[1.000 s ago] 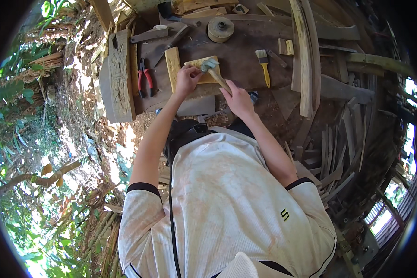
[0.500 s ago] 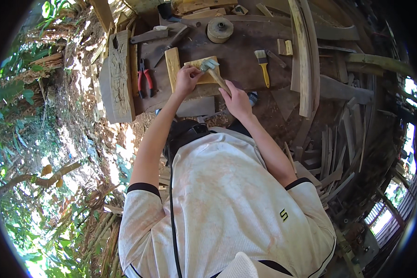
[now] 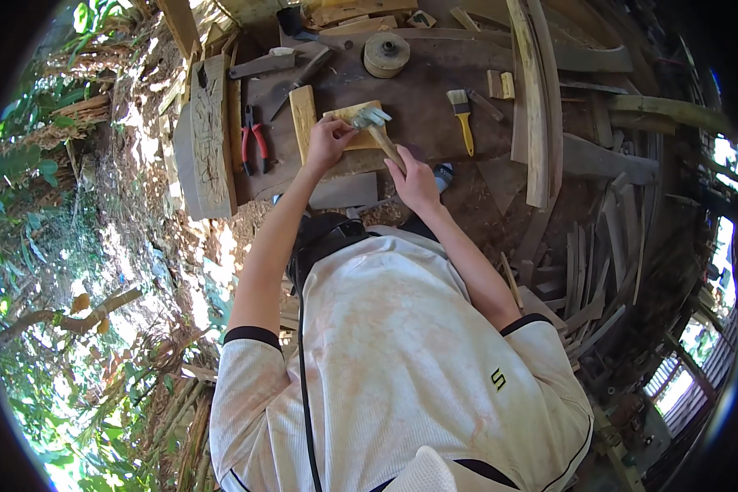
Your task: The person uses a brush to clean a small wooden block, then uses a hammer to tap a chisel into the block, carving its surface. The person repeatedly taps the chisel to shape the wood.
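My right hand (image 3: 417, 182) is wrapped around the wooden handle of a hammer (image 3: 383, 139). Its metal head hovers over or rests on a light wooden block (image 3: 358, 143) on the bench; I cannot tell which. At the block's left side, my left hand (image 3: 328, 141) has thumb and fingers pinched together close to the hammer head. Whatever it pinches is too small to make out. A second strip of pale wood (image 3: 302, 119) lies just left of that hand.
Red-handled pliers (image 3: 254, 141) lie at the left, near a carved board (image 3: 213, 139). Beyond the block stands a round tin (image 3: 386, 55). A yellow-handled paintbrush (image 3: 463, 119) is to the right, before long planks (image 3: 537, 115). Offcuts (image 3: 607, 238) pile up at lower right.
The hammer head has shifted very slightly toward me over the block. Both hands keep their grips, and the whole view has drifted a little.
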`<state>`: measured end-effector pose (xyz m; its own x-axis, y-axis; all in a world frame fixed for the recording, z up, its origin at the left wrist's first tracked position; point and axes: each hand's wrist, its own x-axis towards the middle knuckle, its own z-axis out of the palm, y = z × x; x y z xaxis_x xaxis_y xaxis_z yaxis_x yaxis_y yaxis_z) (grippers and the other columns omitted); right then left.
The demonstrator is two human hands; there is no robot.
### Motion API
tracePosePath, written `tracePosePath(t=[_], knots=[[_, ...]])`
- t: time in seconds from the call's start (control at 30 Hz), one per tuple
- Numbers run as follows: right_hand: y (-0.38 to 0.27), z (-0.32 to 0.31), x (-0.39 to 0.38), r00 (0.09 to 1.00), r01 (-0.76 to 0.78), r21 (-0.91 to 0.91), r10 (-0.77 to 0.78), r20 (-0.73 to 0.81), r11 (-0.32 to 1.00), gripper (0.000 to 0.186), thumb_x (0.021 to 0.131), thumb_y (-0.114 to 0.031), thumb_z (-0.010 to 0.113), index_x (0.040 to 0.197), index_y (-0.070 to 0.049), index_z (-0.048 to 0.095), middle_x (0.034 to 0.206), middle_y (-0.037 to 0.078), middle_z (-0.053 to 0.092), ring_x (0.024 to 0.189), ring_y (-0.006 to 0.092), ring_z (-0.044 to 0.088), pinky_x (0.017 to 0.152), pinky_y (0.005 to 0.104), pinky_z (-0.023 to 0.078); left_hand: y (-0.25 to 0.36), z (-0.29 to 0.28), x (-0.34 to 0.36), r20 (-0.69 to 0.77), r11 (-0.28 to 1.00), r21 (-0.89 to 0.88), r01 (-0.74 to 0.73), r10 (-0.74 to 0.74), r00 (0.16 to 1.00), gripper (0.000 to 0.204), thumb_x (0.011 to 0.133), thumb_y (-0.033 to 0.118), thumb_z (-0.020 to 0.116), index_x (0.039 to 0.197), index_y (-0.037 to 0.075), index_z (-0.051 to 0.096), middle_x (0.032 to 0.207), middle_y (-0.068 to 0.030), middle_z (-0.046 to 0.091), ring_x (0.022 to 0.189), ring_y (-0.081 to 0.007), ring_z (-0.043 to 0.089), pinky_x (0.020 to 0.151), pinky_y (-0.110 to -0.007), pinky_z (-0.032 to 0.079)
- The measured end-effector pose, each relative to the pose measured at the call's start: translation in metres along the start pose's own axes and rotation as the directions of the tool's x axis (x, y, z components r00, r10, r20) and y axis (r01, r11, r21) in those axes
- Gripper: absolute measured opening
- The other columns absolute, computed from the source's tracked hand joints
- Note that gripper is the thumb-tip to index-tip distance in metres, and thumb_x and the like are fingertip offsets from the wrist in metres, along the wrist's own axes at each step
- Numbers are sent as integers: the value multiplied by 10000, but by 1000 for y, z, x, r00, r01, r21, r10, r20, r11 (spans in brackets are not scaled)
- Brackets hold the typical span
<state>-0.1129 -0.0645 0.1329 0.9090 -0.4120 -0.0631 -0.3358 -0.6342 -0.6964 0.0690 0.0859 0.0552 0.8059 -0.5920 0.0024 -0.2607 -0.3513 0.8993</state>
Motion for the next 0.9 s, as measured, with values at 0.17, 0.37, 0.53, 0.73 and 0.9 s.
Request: tracePosePath(t=[0.17,0.37,0.53,0.73,0.9], knots=[[5,4,-8,999,13,55,-10,-52,998,378,1014,-306,644,1290,-48,621,941,253,728,871,450,709,726,513,572,-1,-2,-3,31,1000,18,22,-23,999,174,828,109,855,901,-22,768,891,-82,651,694,-147,646,658,-292,525],[12,5,-17,992,112,47,-109,-57,993,383,1011,-302,653,1308,-62,621,1016,222,740,900,422,719,729,490,586,-3,-1,-3,3,999,25,28,-28,1000,112,809,55,813,883,-12,763,892,-114,678,718,-205,670,679,-326,547],[10,10,-23,993,110,3,-109,-51,994,390,1008,-298,657,1326,-74,618,1063,201,741,912,405,725,739,480,594,-1,-1,-3,5,999,43,0,0,1000,93,804,33,788,882,-8,758,892,-126,679,740,-232,672,696,-338,549],[7,8,-18,997,75,5,-75,-24,997,386,1000,-263,673,1324,-61,621,1085,217,734,960,416,713,774,471,584,-1,-2,-2,5,999,40,-4,3,1000,107,798,34,793,887,-10,753,888,-129,674,751,-239,671,696,-352,541],[6,10,-17,997,76,39,-75,-26,996,378,992,-238,682,1316,-52,624,1082,233,727,976,431,702,781,481,575,-4,-1,-1,11,999,47,2,-3,1000,128,795,19,789,906,-22,737,898,-122,663,757,-234,666,700,-348,539]])
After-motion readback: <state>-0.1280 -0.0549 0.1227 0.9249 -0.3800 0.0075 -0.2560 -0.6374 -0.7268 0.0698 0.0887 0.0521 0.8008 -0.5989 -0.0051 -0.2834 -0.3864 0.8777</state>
